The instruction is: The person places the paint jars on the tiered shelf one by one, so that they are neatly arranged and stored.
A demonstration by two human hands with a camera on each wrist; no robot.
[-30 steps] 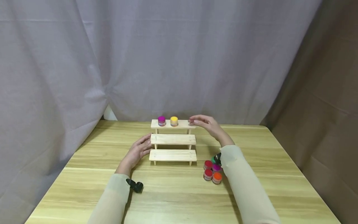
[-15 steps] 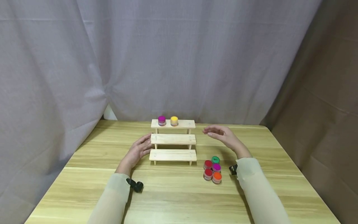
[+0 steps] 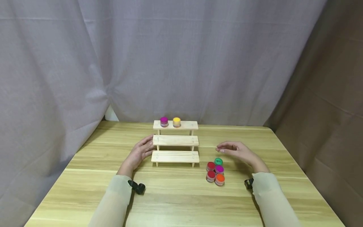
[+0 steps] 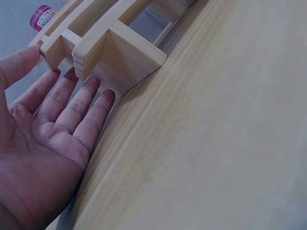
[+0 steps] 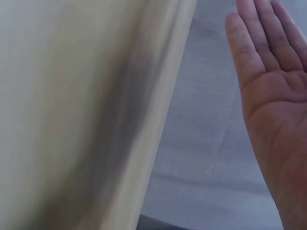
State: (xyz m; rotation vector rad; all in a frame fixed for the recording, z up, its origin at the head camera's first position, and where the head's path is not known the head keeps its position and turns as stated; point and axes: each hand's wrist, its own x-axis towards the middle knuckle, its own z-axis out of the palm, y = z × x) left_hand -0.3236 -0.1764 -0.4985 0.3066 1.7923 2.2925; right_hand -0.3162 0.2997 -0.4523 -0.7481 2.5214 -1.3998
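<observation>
A three-step wooden rack (image 3: 175, 140) stands on the table; on its top step sit a purple-lidded jar (image 3: 164, 122) and a yellow-lidded jar (image 3: 176, 122). Beside the rack's left end is my left hand (image 3: 140, 152), palm toward it. The left wrist view shows that hand's relaxed fingers (image 4: 79, 112) right at the ends of the wooden steps. My right hand (image 3: 237, 151) holds nothing and hovers right of the rack, just behind a group of small jars. In the right wrist view its palm (image 5: 273, 96) is bare, fingers extended.
Right of the rack cluster a green-lidded jar (image 3: 218, 161), two red-lidded jars (image 3: 210, 176), a purple-lidded jar (image 3: 219, 169) and an orange-lidded jar (image 3: 219, 179). Grey curtains (image 3: 181, 63) hang behind the wooden table (image 3: 175, 205), with a brown cloth (image 3: 329, 126) at the right.
My right hand has drawn away from the top step's right end, moving right and back toward me, uncovering the green-lidded jar. My left hand stays beside the rack.
</observation>
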